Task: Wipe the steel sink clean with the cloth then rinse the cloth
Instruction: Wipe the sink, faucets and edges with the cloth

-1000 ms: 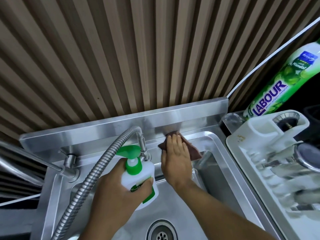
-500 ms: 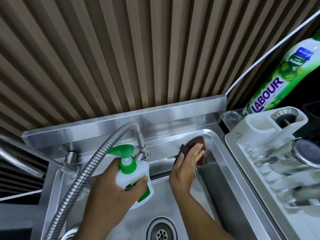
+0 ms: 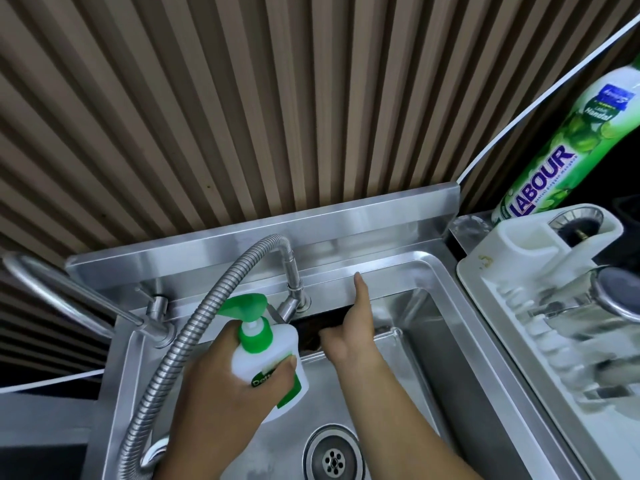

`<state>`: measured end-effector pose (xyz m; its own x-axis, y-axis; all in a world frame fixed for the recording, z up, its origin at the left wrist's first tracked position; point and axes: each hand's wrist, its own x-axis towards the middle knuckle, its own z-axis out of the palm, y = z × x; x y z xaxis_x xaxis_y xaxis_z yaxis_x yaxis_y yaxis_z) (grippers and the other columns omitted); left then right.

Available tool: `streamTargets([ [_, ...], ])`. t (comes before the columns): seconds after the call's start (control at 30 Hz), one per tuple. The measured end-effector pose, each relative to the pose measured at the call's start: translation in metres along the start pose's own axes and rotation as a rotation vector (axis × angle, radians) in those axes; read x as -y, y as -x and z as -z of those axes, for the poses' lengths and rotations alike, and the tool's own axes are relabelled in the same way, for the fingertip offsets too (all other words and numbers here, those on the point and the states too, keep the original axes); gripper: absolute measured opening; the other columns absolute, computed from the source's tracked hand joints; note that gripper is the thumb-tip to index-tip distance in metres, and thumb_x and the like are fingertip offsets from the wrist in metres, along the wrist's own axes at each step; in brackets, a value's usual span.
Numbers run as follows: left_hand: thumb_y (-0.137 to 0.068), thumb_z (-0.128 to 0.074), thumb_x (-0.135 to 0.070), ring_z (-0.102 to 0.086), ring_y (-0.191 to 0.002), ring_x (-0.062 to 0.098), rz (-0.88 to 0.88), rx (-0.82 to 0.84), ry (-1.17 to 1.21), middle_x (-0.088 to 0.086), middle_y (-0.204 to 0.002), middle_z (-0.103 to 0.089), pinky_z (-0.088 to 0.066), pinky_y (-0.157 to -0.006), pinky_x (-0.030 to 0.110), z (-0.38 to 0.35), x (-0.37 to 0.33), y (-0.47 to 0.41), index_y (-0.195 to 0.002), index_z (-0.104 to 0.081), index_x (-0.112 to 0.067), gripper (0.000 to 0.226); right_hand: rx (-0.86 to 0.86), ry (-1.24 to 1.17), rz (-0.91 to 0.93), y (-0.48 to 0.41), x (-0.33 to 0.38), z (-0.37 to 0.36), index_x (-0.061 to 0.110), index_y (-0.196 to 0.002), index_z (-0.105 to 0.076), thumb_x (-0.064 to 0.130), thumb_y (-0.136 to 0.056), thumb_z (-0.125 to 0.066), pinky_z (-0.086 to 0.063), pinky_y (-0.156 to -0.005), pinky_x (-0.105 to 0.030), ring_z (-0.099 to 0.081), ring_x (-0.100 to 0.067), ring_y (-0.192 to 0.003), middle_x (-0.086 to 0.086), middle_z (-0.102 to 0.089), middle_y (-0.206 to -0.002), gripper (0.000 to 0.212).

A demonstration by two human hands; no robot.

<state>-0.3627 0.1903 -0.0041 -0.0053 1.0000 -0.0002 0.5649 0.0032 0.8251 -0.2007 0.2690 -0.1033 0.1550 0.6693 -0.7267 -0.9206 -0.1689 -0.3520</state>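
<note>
Judging the cloth (image 3: 310, 329) soft, limp and light, probably damp. No stiffness to push with, so best bunched into a pad under a flat palm, not pinched by one corner and trailed loose over the steel. Likely to skate on the smooth, wet-looking sink (image 3: 440, 271); worth pressing firmly for any real scrubbing. For rinsing, better gathered whole in the fist and squeezed.

Dark brown, nearly black in shadow. Only a small wedge on show, with no weave or hem to make out. Lying against the rear wall of the basin, just under the back ledge, between the bottle (image 3: 268, 362) and the right grip (image 3: 349, 332). Touching that grip and mostly hidden behind it.

Right grip: forefinger (image 3: 358, 285) straight, tip up on the ledge; thumb stretched left over the cloth; other fingers out of sight, so cannot tell whether clenched on the cloth or merely pressing it. Left grip (image 3: 214, 393) wrapped round the white, green-pumped bottle, holding it tilted above the basin, just beside the hose (image 3: 194, 327).

Wiping of the back wall in hand, by the look of things. Rinsing not yet begun, and no running water to be seen.
</note>
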Motion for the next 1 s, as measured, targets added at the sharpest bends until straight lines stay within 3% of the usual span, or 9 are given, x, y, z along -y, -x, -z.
streamTargets([
  [0.13, -0.061, -0.088, -0.028, -0.063, -0.073, 0.005, -0.012, -0.002, -0.001, -0.019, -0.073, -0.068, -0.052, -0.065, 0.031, 0.0, -0.002, -0.001, -0.091, -0.057, -0.048, 0.048, -0.031, -0.04, 0.041, 0.004, 0.035, 0.001, 0.013, -0.116, -0.06, 0.053, -0.071, -0.082, -0.041, -0.109, -0.048, -0.056, -0.027, -0.114, -0.007, -0.056, -0.117, 0.064],
  [0.23, -0.062, -0.089, -0.027, -0.063, -0.074, 0.006, 0.004, -0.002, 0.005, -0.018, -0.075, -0.068, -0.054, -0.067, 0.034, 0.001, -0.001, -0.002, -0.092, -0.057, -0.05, 0.05, -0.06, -0.06, 0.067, -0.007, 0.039, 0.003, 0.022, -0.139, -0.052, 0.056, -0.054, -0.091, -0.039, -0.111, -0.049, -0.055, -0.028, -0.125, -0.001, -0.056, -0.135, 0.099],
  [0.3, -0.062, -0.089, -0.025, -0.064, -0.073, 0.007, 0.004, 0.009, -0.004, -0.017, -0.074, -0.069, -0.055, -0.068, 0.035, 0.002, 0.002, -0.002, -0.092, -0.057, -0.05, 0.05, -0.053, -0.047, 0.069, -0.016, 0.022, 0.005, 0.021, -0.137, -0.057, 0.056, -0.047, -0.095, -0.049, -0.103, -0.049, -0.067, -0.028, -0.114, -0.005, -0.07, -0.125, 0.104],
  [0.4, -0.062, -0.089, -0.025, -0.063, -0.074, 0.003, -0.01, 0.015, -0.01, -0.02, -0.074, -0.068, -0.05, -0.064, 0.023, 0.002, 0.001, -0.002, -0.091, -0.057, -0.054, 0.053, -0.111, 0.023, 0.013, -0.022, 0.003, 0.012, 0.021, -0.132, -0.061, 0.061, -0.042, -0.095, -0.047, -0.103, -0.051, -0.068, -0.033, -0.109, -0.009, -0.072, -0.119, 0.104],
  [0.5, -0.062, -0.089, -0.025, -0.062, -0.075, -0.002, -0.011, 0.033, -0.027, -0.023, -0.075, -0.067, -0.042, -0.058, 0.009, -0.001, 0.0, -0.002, -0.09, -0.056, -0.055, 0.053, -0.033, 0.018, -0.033, -0.017, 0.012, 0.014, 0.013, -0.123, -0.071, 0.053, -0.061, -0.09, -0.048, -0.104, -0.052, -0.067, -0.037, -0.112, -0.014, -0.072, -0.117, 0.076],
  [0.63, -0.062, -0.089, -0.027, -0.062, -0.078, -0.003, 0.0, 0.049, -0.018, -0.022, -0.075, -0.068, -0.044, -0.062, 0.006, 0.0, -0.003, -0.002, -0.093, -0.058, -0.053, 0.051, -0.041, -0.015, 0.032, -0.016, 0.049, 0.018, 0.008, -0.12, -0.07, 0.036, -0.072, -0.083, -0.053, -0.093, -0.05, -0.068, -0.035, -0.107, -0.014, -0.072, -0.116, 0.057],
  [0.8, -0.063, -0.089, -0.028, -0.064, -0.075, 0.003, 0.007, 0.04, -0.006, -0.018, -0.073, -0.069, -0.051, -0.067, 0.02, 0.0, -0.002, -0.002, -0.091, -0.062, -0.044, 0.042, -0.279, 0.028, 0.064, -0.018, 0.091, 0.016, 0.013, -0.096, -0.072, 0.015, -0.075, -0.079, -0.057, -0.081, -0.049, -0.071, -0.028, -0.082, -0.006, -0.075, -0.096, 0.022],
  [0.87, -0.063, -0.088, -0.031, -0.063, -0.074, 0.005, 0.01, 0.04, -0.008, -0.018, -0.073, -0.069, -0.055, -0.068, 0.034, -0.001, -0.003, -0.001, -0.094, -0.059, -0.048, 0.047, -0.327, 0.01, 0.094, -0.014, 0.097, 0.012, 0.016, -0.097, -0.071, 0.009, -0.082, -0.069, -0.057, -0.07, -0.038, -0.068, -0.023, -0.074, -0.002, -0.073, -0.094, 0.017],
  [1.0, -0.062, -0.088, -0.033, -0.064, -0.071, 0.008, 0.01, 0.037, 0.013, -0.015, -0.073, -0.069, -0.055, -0.066, 0.037, -0.001, -0.002, -0.001, -0.095, -0.059, -0.047, 0.046, -0.304, -0.013, 0.184, -0.001, 0.105, 0.021, 0.018, -0.083, -0.057, 0.004, -0.091, -0.048, -0.05, -0.059, -0.032, -0.055, -0.016, -0.066, -0.001, -0.059, -0.086, 0.019],
])
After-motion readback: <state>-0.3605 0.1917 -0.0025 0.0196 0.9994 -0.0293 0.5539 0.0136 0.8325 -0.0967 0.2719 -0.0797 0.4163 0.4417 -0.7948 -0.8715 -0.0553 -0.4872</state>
